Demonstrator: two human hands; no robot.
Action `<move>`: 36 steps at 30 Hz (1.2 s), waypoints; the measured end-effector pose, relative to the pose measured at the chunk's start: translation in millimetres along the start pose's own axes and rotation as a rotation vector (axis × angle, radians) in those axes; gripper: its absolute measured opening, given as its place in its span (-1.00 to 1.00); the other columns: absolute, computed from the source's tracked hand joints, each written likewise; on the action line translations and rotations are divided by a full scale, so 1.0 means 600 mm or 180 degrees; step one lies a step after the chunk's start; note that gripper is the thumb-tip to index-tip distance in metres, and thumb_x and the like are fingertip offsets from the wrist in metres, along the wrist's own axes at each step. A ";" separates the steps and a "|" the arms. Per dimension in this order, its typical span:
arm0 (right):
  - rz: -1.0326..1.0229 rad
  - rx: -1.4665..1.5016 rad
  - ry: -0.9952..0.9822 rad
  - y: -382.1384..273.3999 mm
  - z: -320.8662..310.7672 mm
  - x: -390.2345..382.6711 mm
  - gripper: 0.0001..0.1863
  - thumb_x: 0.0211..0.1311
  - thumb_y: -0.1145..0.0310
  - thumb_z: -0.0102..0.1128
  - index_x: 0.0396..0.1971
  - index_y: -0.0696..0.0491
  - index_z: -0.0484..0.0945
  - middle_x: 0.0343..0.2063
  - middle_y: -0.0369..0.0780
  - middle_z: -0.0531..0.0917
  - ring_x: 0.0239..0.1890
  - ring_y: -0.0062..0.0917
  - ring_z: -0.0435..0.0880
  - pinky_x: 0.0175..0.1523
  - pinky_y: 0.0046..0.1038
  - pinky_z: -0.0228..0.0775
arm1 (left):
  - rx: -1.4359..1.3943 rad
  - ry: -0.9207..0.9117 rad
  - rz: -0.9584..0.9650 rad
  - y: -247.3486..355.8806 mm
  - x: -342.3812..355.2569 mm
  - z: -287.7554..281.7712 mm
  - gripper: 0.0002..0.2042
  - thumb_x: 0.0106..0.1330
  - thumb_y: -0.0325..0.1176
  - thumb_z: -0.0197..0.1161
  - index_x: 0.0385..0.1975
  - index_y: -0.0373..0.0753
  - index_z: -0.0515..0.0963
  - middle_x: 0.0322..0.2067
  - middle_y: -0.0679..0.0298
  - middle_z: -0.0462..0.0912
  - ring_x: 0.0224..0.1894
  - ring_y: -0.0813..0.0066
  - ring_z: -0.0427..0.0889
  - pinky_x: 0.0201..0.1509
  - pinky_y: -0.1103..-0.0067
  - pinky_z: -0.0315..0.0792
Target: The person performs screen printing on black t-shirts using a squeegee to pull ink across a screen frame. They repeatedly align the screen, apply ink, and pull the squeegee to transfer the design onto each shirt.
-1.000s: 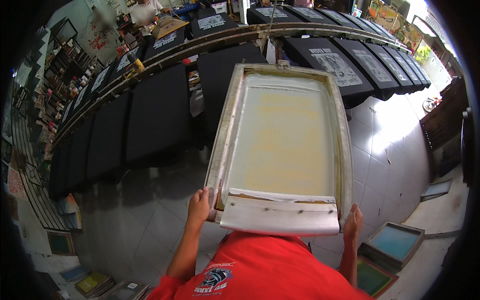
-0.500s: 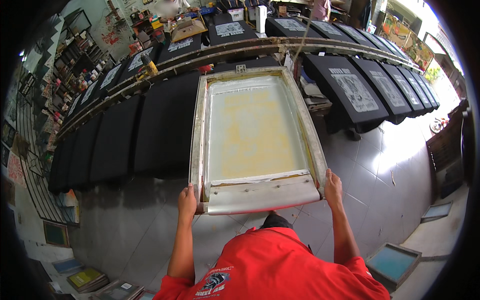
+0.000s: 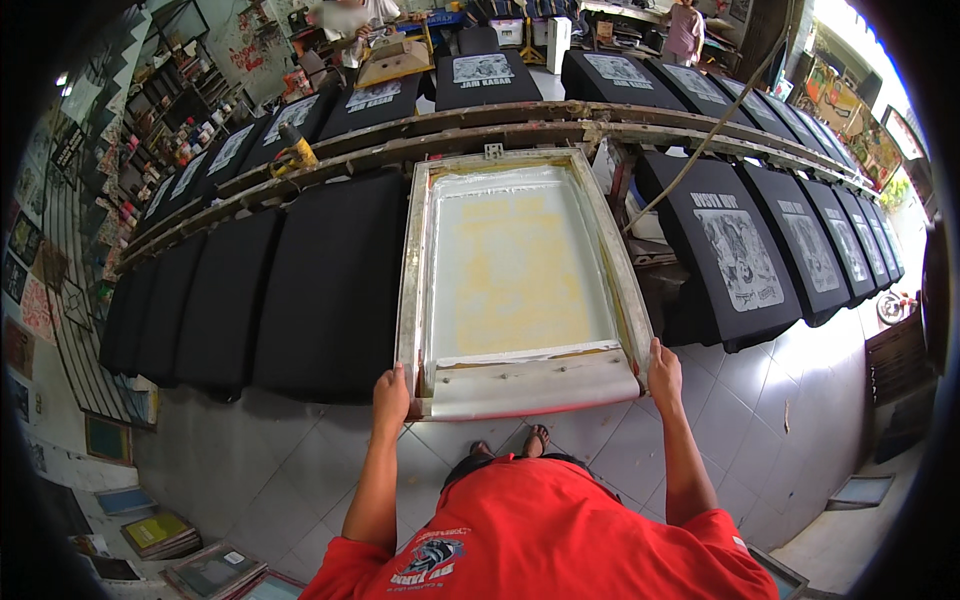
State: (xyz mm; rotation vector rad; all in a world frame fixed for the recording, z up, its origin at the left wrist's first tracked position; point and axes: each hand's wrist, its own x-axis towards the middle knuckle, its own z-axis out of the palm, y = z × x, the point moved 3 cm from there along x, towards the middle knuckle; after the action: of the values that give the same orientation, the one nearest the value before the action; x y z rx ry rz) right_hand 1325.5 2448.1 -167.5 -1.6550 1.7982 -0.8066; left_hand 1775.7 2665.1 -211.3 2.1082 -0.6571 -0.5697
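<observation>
In front of me a silk-screen printing frame (image 3: 625, 290) is held by its near corners. My left hand (image 3: 390, 398) is closed round the near left corner, thumb on top of the rail. My right hand (image 3: 664, 375) grips the near right corner the same way. White ink edges the pale mesh (image 3: 530, 270), where a yellowish stencil area shows. A wide metal squeegee (image 3: 535, 383) lies across the near end inside the frame. The frame's far end reaches the rail; what lies beneath the frame is hidden.
Plain black shirts (image 3: 325, 285) on boards stand left of the frame. Black shirts with white prints (image 3: 738, 245) stand to the right. A long rail (image 3: 350, 160) runs behind, with a yellow tool (image 3: 297, 148) on it. Two people (image 3: 683, 30) are at the back.
The frame, still in both hands, now sits squarer to the row of boards, its far end near the rail. My view has shifted, and my feet now show below the frame.
</observation>
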 end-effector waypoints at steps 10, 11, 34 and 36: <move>0.0152 0.0245 -0.0042 0.031 0.017 0.035 -0.44 0.47 0.01 -0.17 -0.28 0.25 0.59 -0.48 0.02 0.62 -0.36 -0.28 0.61 -0.16 -0.26 0.37 | 0.0382 -0.0048 0.0033 0.004 0.024 0.034 -0.43 0.46 0.04 -0.12 -0.27 -0.48 0.52 -0.26 -0.26 0.59 -0.14 -0.27 0.55 -0.06 0.16 0.39; 0.0189 0.0264 -0.0099 0.030 0.015 0.034 -0.44 0.47 0.01 -0.17 -0.28 0.26 0.58 -0.49 0.01 0.61 -0.37 -0.31 0.60 -0.16 -0.28 0.37 | 0.0344 -0.0052 -0.0019 -0.001 0.024 0.037 -0.43 0.46 0.05 -0.12 -0.26 -0.49 0.52 -0.26 -0.26 0.59 -0.14 -0.26 0.55 -0.06 0.16 0.39; -0.0415 0.0298 0.0106 0.042 0.029 0.026 -0.59 0.37 0.14 0.03 0.00 0.15 0.53 -0.11 0.01 0.61 -0.01 -0.07 0.56 0.11 -0.24 0.36 | -0.1510 -0.0270 -0.0472 -0.081 0.054 0.074 -0.45 0.45 0.10 -0.06 -0.04 -0.39 0.44 -0.25 0.12 0.59 -0.14 0.31 0.55 0.02 0.42 0.38; -0.1001 -0.0181 0.0250 0.022 -0.001 0.001 -0.61 0.29 0.21 0.15 0.02 0.11 0.52 -0.01 -0.04 0.57 0.09 -0.11 0.50 0.17 -0.24 0.34 | -0.1788 -0.0120 -0.0557 -0.095 0.050 0.053 -0.45 0.45 0.12 -0.07 0.07 -0.32 0.39 -0.27 0.24 0.57 -0.17 0.39 0.53 -0.01 0.47 0.39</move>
State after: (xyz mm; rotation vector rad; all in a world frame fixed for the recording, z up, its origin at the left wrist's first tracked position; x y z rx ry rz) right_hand 1316.6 2448.0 -177.0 -2.0004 1.6467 -0.9743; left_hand 1793.3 2656.9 -280.3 1.6333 -0.2842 -0.7889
